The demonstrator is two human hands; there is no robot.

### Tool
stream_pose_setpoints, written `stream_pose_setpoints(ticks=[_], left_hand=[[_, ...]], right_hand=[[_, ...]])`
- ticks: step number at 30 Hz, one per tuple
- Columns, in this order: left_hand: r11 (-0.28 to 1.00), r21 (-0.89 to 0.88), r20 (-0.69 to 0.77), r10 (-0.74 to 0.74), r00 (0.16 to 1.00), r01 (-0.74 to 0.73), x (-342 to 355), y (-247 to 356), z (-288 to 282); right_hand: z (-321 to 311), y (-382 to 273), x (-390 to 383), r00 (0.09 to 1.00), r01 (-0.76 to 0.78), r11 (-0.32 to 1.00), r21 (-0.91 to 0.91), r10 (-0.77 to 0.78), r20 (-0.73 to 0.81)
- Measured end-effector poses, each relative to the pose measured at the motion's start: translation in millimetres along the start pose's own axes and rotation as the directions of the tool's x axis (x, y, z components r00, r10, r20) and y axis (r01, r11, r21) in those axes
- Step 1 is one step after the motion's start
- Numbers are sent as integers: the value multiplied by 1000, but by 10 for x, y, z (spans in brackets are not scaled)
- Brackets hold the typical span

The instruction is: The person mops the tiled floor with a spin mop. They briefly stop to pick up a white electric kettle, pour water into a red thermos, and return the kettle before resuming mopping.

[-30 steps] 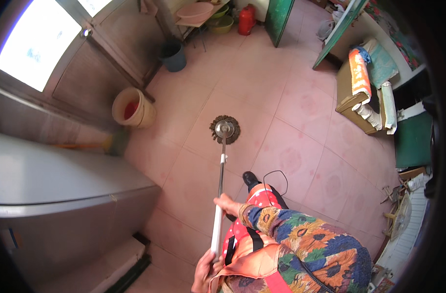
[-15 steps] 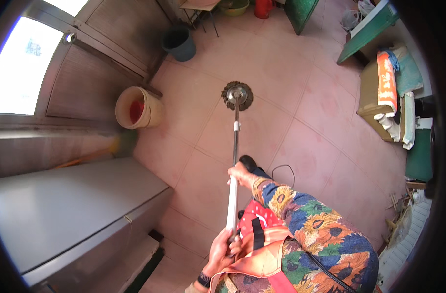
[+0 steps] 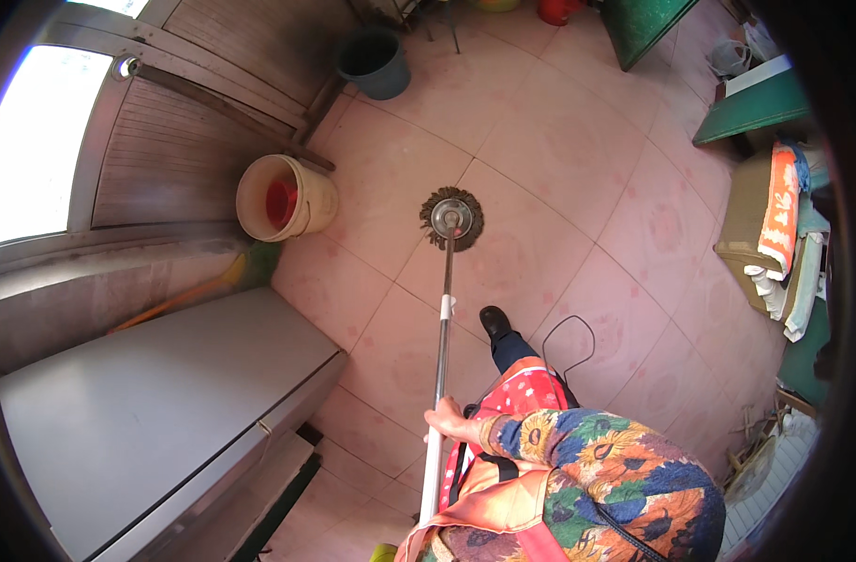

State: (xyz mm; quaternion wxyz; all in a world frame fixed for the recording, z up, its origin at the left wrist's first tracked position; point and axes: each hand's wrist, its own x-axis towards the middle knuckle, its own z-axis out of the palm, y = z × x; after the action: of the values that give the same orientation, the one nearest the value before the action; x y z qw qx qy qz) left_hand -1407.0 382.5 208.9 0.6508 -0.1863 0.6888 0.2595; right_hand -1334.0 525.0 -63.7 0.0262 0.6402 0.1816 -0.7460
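My right hand is closed around the white section of a mop's long metal handle. The handle runs away from me, and at its far end the round mop head with brown strands and a metal disc lies on the pink tiled floor. The handle's near end disappears behind an orange-red apron at the lower edge. My left hand cannot be seen. A black shoe stands on the tiles to the right of the handle.
At left are a cream bucket with a red item inside, a dark bucket and a grey chest-like appliance. A cardboard box with packages stands at right, below a green panel. A dark cord loops near the shoe.
My right hand and the mop have come nearer to me in the picture. My left hand, earlier closed on the lower handle, has left view. The shoe now shows more fully.
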Motion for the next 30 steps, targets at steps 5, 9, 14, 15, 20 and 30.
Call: stream_pose_setpoints(ticks=[5, 9, 14, 15, 20, 30], left_hand=[[936, -346, 170, -8, 985, 67, 695, 606, 555], [808, -495, 475, -56, 878, 319, 1505, 1338, 1472], [851, -486, 311, -43, 949, 198, 1532, 1279, 1468], [893, -410, 345, -36, 938, 185, 1342, 1177, 1215], [987, -23, 189, -149, 971, 156, 527, 966, 386], [929, 369, 533, -237, 812, 29, 1405, 1587, 2239]], right_hand=[[-367, -1282, 603, 988, 107, 981, 162, -122, 90], [-909, -2604, 1214, 965, 236, 961, -145, -250, -86], [-954, -2496, 1216, 953, 297, 954, 43, -292, -84], [-857, -2210, 1080, 963, 265, 962, 58, -261, -65], [-438, -631, 177, 997, 82, 977, 195, -80, -18], [-2830, -1040, 753, 914, 390, 735, 554, -236, -331]])
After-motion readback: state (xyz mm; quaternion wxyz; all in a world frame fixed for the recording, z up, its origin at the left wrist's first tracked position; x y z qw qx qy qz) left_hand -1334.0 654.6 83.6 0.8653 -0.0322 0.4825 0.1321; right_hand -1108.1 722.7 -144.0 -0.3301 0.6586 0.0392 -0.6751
